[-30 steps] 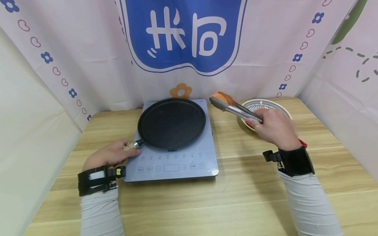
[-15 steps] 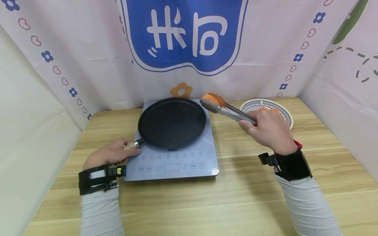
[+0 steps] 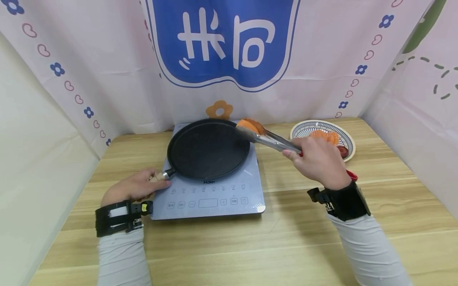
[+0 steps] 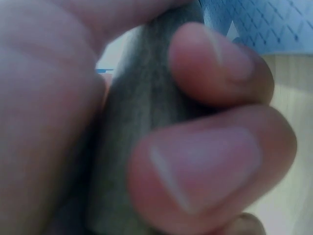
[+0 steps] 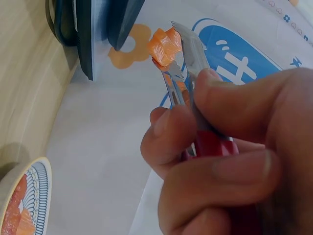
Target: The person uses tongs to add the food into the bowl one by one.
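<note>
My left hand (image 3: 137, 186) grips the wooden handle (image 4: 142, 98) of a flat black pan (image 3: 209, 149); in the left wrist view the fingers curl round it. The pan sits on a light blue induction cooker (image 3: 229, 194). In my right hand (image 3: 320, 161) are metal tongs (image 3: 270, 142) with red grips, and thumb and fingers squeeze them. An orange piece of food (image 5: 164, 46) is pinched between the tong tips. In the head view those tips overlap the pan's right rim.
On the right stands a patterned plate (image 3: 304, 126) with more orange pieces (image 3: 326, 136) and a dark red sausage-like piece (image 3: 342, 151). All stand on a wooden table (image 3: 222, 250). A printed cloth (image 3: 118, 79) hangs behind the cooker.
My right hand has moved left, carrying the tongs and orange piece from beside the cooker to the pan's right rim. More of the plate shows. The left hand has stayed put.
</note>
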The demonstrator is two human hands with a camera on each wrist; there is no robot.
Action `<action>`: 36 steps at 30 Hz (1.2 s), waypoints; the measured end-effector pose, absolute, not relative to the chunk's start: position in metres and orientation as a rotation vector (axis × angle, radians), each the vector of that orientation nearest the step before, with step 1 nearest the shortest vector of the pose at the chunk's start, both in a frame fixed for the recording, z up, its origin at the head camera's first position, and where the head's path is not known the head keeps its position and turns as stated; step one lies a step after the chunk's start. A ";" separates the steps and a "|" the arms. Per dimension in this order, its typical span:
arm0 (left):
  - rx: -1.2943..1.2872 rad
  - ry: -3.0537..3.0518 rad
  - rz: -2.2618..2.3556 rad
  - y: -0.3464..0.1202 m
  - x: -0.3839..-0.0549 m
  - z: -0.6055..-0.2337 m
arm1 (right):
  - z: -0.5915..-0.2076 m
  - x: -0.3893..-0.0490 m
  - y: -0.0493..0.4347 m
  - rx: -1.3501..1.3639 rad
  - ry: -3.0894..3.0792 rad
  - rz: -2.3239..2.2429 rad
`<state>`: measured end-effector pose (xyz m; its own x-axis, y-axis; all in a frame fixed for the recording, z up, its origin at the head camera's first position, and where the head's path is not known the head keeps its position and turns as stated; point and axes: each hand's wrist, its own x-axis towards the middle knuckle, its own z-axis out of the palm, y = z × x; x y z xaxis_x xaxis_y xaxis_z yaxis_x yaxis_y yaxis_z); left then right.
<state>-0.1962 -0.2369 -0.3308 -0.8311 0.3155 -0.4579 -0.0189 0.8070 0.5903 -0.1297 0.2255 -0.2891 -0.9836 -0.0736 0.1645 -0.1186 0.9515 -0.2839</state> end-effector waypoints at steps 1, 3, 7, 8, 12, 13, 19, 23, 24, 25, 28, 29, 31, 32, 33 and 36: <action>0.220 2.434 0.810 -0.237 -0.196 -0.331 | -0.290 -0.130 0.224 0.149 -2.950 0.443; 0.211 2.427 0.819 -0.237 -0.196 -0.331 | -0.292 -0.131 0.222 0.161 -2.942 0.436; 0.186 2.414 0.832 -0.237 -0.197 -0.332 | -0.295 -0.132 0.217 0.160 -2.937 0.429; 0.187 2.416 0.831 -0.237 -0.197 -0.332 | -0.296 -0.132 0.216 0.161 -2.935 0.432; 0.215 2.425 0.825 -0.238 -0.197 -0.332 | -0.298 -0.134 0.212 0.171 -2.935 0.446; 0.226 2.431 0.819 -0.238 -0.197 -0.332 | -0.299 -0.135 0.211 0.172 -2.936 0.447; 0.209 2.430 0.826 -0.237 -0.196 -0.332 | -0.303 -0.137 0.205 0.177 -2.949 0.444; 0.174 2.389 0.885 -0.236 -0.194 -0.331 | -0.306 -0.138 0.201 0.192 -2.952 0.436; 0.165 2.378 0.900 -0.235 -0.194 -0.331 | -0.307 -0.138 0.200 0.196 -2.951 0.432; 0.160 2.366 0.914 -0.235 -0.193 -0.330 | -0.308 -0.138 0.200 0.202 -2.951 0.429; 0.151 2.346 0.937 -0.235 -0.193 -0.330 | -0.310 -0.139 0.198 0.212 -2.955 0.427; 0.149 2.345 0.939 -0.236 -0.193 -0.331 | -0.310 -0.138 0.197 0.214 -2.956 0.424; 0.148 2.339 0.945 -0.236 -0.194 -0.331 | -0.311 -0.138 0.196 0.216 -2.961 0.423; 0.146 2.339 0.946 -0.236 -0.194 -0.332 | -0.311 -0.138 0.196 0.215 -2.962 0.419; 0.144 2.337 0.947 -0.237 -0.194 -0.332 | -0.311 -0.138 0.195 0.215 -2.963 0.416; 0.141 2.340 0.943 -0.237 -0.195 -0.333 | -0.312 -0.138 0.194 0.216 -2.968 0.407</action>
